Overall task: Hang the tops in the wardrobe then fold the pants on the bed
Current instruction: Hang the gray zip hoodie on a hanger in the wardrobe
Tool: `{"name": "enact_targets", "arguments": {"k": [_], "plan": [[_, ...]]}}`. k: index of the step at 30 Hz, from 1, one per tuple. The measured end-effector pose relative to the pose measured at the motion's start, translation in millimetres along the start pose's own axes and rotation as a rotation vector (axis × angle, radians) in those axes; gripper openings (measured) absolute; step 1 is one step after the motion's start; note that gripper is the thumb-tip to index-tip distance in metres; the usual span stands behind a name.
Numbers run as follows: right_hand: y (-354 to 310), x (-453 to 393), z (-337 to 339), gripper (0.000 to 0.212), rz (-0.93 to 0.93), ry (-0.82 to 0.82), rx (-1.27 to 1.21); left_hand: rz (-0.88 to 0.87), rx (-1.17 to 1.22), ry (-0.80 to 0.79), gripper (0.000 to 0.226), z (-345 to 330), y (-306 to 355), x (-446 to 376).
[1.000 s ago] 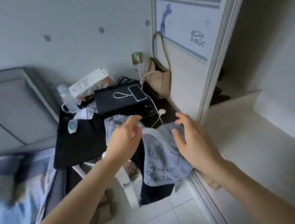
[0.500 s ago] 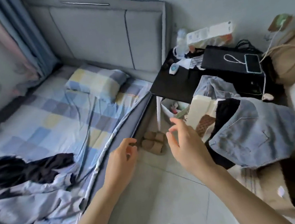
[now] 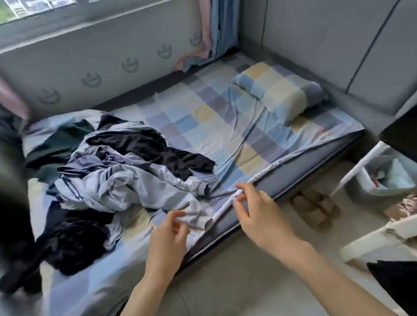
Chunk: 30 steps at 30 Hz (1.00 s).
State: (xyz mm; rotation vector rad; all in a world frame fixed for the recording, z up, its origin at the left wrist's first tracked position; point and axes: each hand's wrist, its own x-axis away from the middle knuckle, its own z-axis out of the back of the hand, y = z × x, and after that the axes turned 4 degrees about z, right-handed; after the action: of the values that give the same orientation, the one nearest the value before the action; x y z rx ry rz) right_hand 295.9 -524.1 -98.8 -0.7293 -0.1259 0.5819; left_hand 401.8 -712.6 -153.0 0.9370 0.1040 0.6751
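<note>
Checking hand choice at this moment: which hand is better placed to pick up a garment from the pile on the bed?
Probably the left hand. It hovers open at the near edge of the clothes pile, fingers almost on the pale fabric. The right hand sits further right, over the bed edge trim.

No legible txt, labels or nos. anywhere.
</note>
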Motion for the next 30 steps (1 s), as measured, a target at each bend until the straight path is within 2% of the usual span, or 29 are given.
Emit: {"name": "enact_targets", "arguments": {"k": [7,13,18,24,28,30], "plan": [[-88,-63,-128,0.038,0.039,-0.2,0.072,0.194,0.038,0.085,0.016,115,-106,-36],[-123,-136,-210,0.038,0.028,-0.354,0.088,0.403,0.107,0.094,0.013,170,-180,-96],[-121,-215,-267,0.042,-0.01,-0.442,0.132,0.637,0.179,0.074,0.029,185,-231,-155],[-99,-320,-354,0.038,0.047,-0.582,0.231,0.743,0.1,0.071,0.041,181,-289,-245],[-82,-377,-410,0.037,0.099,-0.664,0.323,0.743,0.04,0.092,0.033,162,-324,-305],[-73,-394,-437,0.037,0.122,-0.704,0.349,0.713,-0.047,0.064,0.017,152,-339,-330]]}}
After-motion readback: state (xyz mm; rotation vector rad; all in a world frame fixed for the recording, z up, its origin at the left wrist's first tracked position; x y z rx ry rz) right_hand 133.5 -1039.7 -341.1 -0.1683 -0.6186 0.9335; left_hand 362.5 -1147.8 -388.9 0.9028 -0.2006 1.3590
